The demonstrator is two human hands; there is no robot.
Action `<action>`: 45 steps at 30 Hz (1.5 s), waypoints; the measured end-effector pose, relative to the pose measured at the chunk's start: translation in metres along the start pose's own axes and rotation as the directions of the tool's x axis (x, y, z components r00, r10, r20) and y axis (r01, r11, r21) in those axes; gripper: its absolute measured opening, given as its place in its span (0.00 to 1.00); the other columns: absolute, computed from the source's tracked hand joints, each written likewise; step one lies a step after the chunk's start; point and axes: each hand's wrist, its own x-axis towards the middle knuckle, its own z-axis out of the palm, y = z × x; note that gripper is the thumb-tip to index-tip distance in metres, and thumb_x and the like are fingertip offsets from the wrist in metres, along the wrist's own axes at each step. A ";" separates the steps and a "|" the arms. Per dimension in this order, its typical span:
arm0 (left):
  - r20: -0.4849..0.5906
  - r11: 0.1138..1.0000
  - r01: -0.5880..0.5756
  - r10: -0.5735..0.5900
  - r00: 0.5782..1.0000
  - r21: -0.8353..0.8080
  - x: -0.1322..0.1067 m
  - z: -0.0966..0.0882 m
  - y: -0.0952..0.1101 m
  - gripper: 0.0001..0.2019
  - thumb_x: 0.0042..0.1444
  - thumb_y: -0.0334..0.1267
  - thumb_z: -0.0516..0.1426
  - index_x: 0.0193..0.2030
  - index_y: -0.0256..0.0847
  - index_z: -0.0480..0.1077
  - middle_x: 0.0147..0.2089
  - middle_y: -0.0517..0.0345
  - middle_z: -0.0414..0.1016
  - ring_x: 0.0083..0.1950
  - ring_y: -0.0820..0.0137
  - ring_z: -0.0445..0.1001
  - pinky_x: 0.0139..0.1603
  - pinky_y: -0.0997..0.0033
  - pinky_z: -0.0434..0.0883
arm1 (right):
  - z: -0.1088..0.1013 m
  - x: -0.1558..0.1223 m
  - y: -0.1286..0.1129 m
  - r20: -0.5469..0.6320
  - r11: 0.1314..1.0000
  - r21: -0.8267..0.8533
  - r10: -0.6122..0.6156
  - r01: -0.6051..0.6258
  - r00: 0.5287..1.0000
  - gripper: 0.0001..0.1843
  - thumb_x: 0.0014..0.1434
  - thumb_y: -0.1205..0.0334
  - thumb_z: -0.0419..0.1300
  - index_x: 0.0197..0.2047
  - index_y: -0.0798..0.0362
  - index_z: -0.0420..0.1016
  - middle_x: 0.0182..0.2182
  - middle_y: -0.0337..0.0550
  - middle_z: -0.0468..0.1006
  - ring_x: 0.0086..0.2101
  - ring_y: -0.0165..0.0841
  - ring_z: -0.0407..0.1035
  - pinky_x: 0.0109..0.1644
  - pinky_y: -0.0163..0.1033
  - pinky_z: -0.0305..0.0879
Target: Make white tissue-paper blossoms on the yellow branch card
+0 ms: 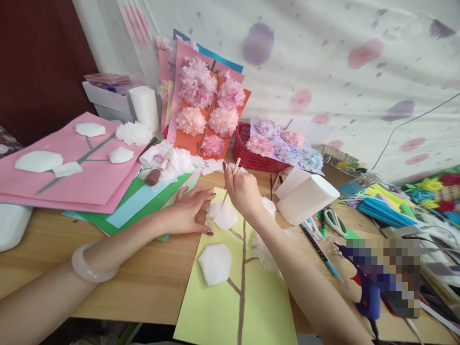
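My right hand (pixel 246 194) is closed around a thin wooden stick (pixel 236 166), whose lower tip meets a white tissue-paper flower (pixel 225 218). That flower lies near the top left of a yellow sheet (pixel 268 306) with a brown branch (pixel 241 292) drawn on it. My left hand (pixel 185 213) rests at the sheet's left edge, fingers and thumb spread beside the flower and holding nothing. Lower on the sheet is a flat white paper piece (pixel 215 264). Another fluffy white flower (pixel 264 251) is partly hidden behind my right forearm.
A pink sheet (pixel 108 187) with white pieces lies left, over green paper (pixel 118 213). Behind stand finished flower pictures (pixel 201 120) and a red basket (pixel 251 155). To the right are a white paper roll (pixel 307 199), pens (pixel 319 249) and a blue glue gun (pixel 370 292).
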 end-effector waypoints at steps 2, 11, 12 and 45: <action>-0.011 1.000 -0.010 0.010 1.000 0.001 0.000 0.001 0.000 0.51 0.43 0.55 0.67 0.72 0.45 0.51 0.73 0.42 0.55 0.75 0.46 0.47 0.71 0.38 0.31 | 0.007 0.005 0.002 -0.012 0.999 -0.038 -0.008 0.007 1.000 0.29 0.69 0.43 0.44 0.22 0.49 0.64 0.16 0.40 0.63 0.18 0.31 0.59 0.26 0.37 0.53; 0.008 1.000 -0.017 0.017 1.000 -0.010 0.001 -0.001 0.002 0.50 0.44 0.54 0.67 0.71 0.46 0.51 0.72 0.42 0.59 0.75 0.47 0.48 0.70 0.37 0.31 | -0.012 0.003 0.014 -0.073 0.995 0.029 0.099 -0.097 0.992 0.36 0.67 0.35 0.43 0.17 0.50 0.64 0.10 0.37 0.65 0.14 0.29 0.62 0.22 0.33 0.57; 0.011 1.000 -0.014 0.014 1.000 -0.011 0.001 -0.001 0.002 0.50 0.44 0.53 0.68 0.71 0.46 0.50 0.72 0.42 0.59 0.75 0.48 0.48 0.70 0.37 0.31 | -0.017 0.002 0.016 -0.104 0.991 0.052 0.131 -0.126 0.986 0.36 0.67 0.34 0.42 0.17 0.50 0.64 0.10 0.37 0.65 0.13 0.28 0.62 0.21 0.33 0.56; -0.612 0.921 0.389 -0.289 0.736 0.033 0.049 -0.111 -0.042 0.11 0.57 0.40 0.56 0.42 0.39 0.76 0.30 0.56 0.78 0.37 0.61 0.78 0.40 0.66 0.70 | -0.035 -0.101 0.059 -0.193 0.938 -0.051 -0.346 0.343 0.918 0.11 0.68 0.69 0.48 0.44 0.50 0.70 0.36 0.44 0.77 0.31 0.31 0.74 0.30 0.36 0.67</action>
